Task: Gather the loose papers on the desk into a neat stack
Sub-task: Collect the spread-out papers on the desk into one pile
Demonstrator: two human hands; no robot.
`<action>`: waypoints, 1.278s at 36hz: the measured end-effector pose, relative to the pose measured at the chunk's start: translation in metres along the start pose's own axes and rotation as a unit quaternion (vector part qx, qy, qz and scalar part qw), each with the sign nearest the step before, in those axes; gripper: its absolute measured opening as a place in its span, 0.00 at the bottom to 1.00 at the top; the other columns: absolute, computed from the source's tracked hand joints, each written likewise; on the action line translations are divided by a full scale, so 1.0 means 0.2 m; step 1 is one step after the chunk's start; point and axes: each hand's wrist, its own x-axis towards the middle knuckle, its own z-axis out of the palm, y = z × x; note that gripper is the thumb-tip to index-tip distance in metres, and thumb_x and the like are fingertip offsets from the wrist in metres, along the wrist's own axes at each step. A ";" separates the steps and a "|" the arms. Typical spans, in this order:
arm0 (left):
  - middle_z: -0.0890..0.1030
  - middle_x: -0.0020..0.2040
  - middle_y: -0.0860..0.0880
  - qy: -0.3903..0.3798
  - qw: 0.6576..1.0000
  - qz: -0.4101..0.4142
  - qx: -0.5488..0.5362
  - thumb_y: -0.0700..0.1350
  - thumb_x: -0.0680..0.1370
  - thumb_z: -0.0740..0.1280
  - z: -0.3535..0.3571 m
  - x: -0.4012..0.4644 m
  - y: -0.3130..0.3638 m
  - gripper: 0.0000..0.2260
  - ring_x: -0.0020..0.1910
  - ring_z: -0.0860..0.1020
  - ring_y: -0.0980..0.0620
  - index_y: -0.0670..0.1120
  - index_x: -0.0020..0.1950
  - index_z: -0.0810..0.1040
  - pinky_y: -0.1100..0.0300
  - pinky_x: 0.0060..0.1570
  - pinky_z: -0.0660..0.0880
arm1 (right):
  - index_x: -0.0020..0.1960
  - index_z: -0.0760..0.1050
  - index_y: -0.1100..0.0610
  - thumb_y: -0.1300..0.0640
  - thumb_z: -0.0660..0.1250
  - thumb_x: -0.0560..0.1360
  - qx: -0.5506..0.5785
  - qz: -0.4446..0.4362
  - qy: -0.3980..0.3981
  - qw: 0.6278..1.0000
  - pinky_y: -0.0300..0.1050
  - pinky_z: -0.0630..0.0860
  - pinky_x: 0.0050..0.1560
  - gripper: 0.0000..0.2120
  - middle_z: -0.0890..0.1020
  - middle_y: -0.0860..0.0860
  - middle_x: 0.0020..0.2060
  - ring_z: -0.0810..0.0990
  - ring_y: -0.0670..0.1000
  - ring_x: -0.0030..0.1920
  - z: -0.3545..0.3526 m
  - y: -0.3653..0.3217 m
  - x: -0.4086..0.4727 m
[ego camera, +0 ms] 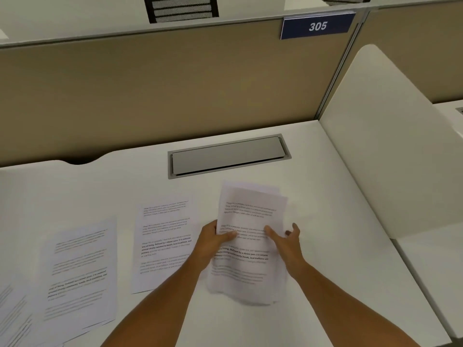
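A loose bundle of printed sheets (250, 211) is lifted slightly off the white desk (338, 196), its edges uneven and blurred. My left hand (214, 242) grips its left edge, thumb on top. My right hand (285, 240) holds its right side, thumb across the page and fingers spread behind. A single printed sheet (164, 241) lies flat just left of the bundle. Further left lies another sheet (80, 271) over other pages. More pages (12, 316) poke in at the bottom left corner.
A grey cable hatch (228, 156) is set into the desk behind the papers. A tan partition (162, 91) with a blue "305" sign (317, 26) closes the back. A white side divider (380, 136) stands at the right.
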 end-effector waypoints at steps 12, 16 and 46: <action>0.86 0.54 0.45 0.119 0.993 -0.017 0.000 0.42 0.73 0.76 -0.20 -0.11 -0.01 0.17 0.49 0.86 0.48 0.43 0.61 0.81 0.54 0.47 0.84 | 0.55 0.83 0.52 0.60 0.71 0.77 0.000 -0.035 -0.113 0.993 0.46 0.85 0.40 0.08 0.89 0.47 0.48 0.89 0.47 0.44 0.07 -0.04 -0.09; 0.84 0.55 0.46 0.148 0.987 -0.067 0.001 0.41 0.77 0.71 -0.28 -0.15 -0.05 0.16 0.50 0.84 0.46 0.44 0.64 0.78 0.53 0.48 0.81 | 0.53 0.81 0.50 0.64 0.70 0.77 -0.028 -0.024 -0.127 0.991 0.36 0.79 0.32 0.10 0.87 0.47 0.47 0.87 0.45 0.42 0.18 -0.08 -0.15; 0.83 0.54 0.42 0.338 0.921 -0.105 0.165 0.42 0.77 0.71 -0.98 -0.14 -0.13 0.13 0.52 0.82 0.41 0.36 0.58 0.79 0.56 0.52 0.79 | 0.66 0.76 0.57 0.63 0.63 0.77 -0.342 -0.046 -0.018 0.938 0.47 0.71 0.46 0.17 0.66 0.58 0.69 0.70 0.61 0.64 1.29 -0.13 -0.26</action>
